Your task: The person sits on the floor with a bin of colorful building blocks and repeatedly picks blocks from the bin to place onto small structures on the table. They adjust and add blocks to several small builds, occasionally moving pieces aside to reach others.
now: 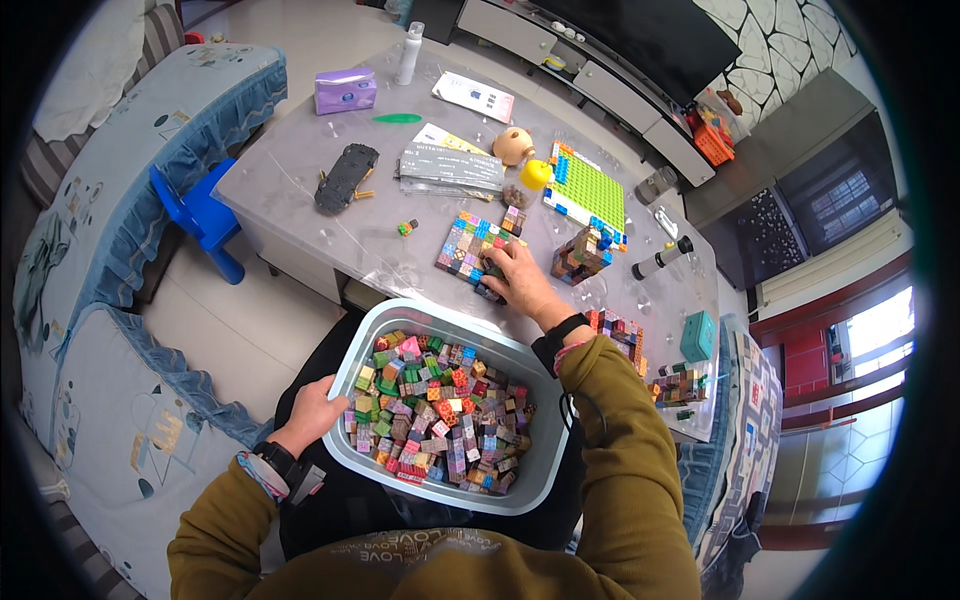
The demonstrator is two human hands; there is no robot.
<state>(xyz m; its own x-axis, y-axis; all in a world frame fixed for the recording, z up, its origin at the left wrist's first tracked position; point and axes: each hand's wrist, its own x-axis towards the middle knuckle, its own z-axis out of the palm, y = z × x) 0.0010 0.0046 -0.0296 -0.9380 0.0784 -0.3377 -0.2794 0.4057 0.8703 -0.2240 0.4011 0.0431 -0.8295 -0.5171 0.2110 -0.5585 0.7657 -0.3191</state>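
On my lap stands a pale blue-grey plastic tub (540, 490), filled with a loose heap of small multicoloured toy building blocks (450, 415). My left hand (312, 410) grips the tub's left rim, thumb over the edge. Beyond the tub, my right hand (525, 285) is over the right part of a flat panel of coloured blocks (465, 240) lying on the table. Its fingers are bent and drawn together at the panel's surface. Whatever lies between the fingertips is hidden. Right of this hand stands an upright brown block structure (582, 255) with blue pieces on top.
The grey table (290, 160) also carries a lime-green baseplate (590, 190), a round yellow-lidded jar (535, 178), silvery packets (450, 172), a black block build (346, 180), a purple tissue pack (345, 91) and a teal box (698, 337). A blue stool (205, 210) stands left.
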